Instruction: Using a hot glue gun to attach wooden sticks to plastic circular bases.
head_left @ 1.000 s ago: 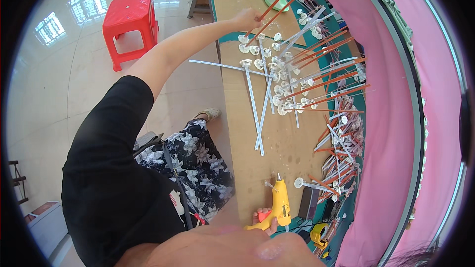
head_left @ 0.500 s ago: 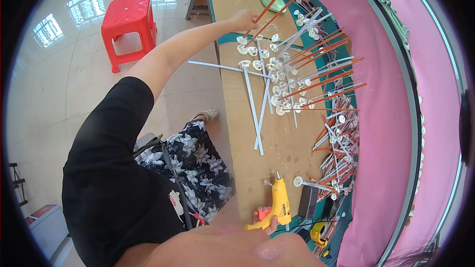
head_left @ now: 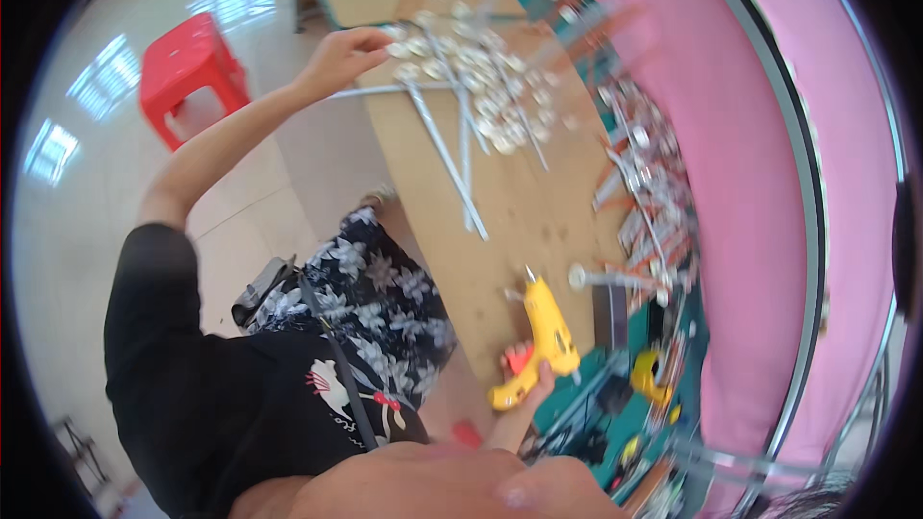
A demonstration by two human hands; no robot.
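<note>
My right hand (head_left: pixel 541 380) is closed round the handle of a yellow hot glue gun (head_left: pixel 550 322), whose metal nozzle points away over the cardboard. Its trigger is red, and a finger lies by it. My left hand (head_left: pixel 348 56) reaches out to the far left edge of the table, fingers apart, with nothing visible in them. Its fingertips are next to a cluster of white round discs (head_left: pixel 495 82), several with silver or brown sticks standing up from them, blurred by motion. Long silver strips (head_left: pixel 447 159) lie across the cardboard, beside the discs.
Brown cardboard (head_left: pixel 519 221) covers the green table. More sticks with discs (head_left: pixel 654 183) are heaped along its right side, below a pink cloth (head_left: pixel 740 231). A dark box (head_left: pixel 610 312) and a yellow tape dispenser (head_left: pixel 652 377) stand near the glue gun. A red stool (head_left: pixel 187 67) is on the floor.
My left hand has let go of the brown stick and drawn back toward the table's left edge. The view has shifted, and the glue gun remains in my right hand.
</note>
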